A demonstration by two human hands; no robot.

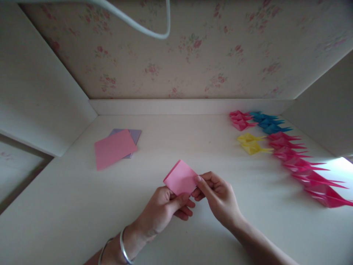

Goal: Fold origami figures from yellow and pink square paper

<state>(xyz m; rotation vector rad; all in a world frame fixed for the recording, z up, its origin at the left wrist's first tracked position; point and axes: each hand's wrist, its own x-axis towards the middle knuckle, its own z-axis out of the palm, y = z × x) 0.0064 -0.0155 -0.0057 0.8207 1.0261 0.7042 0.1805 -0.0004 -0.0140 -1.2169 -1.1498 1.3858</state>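
Observation:
A folded pink paper [180, 177] is held just above the white desk [193, 147], near its front middle. My left hand [162, 208] pinches the paper's lower edge, thumb on top. My right hand [216, 195] grips its right corner with thumb and fingers closed. Both hands meet under the paper. A silver bangle sits on my left wrist.
A loose pink sheet [114, 148] lies on a lilac sheet [135, 134] at the left. Along the right side lie folded paper figures: pink [240, 119], blue [267, 122], yellow [251, 143] and a long row of magenta ones [306, 167]. Walls close in the desk on three sides.

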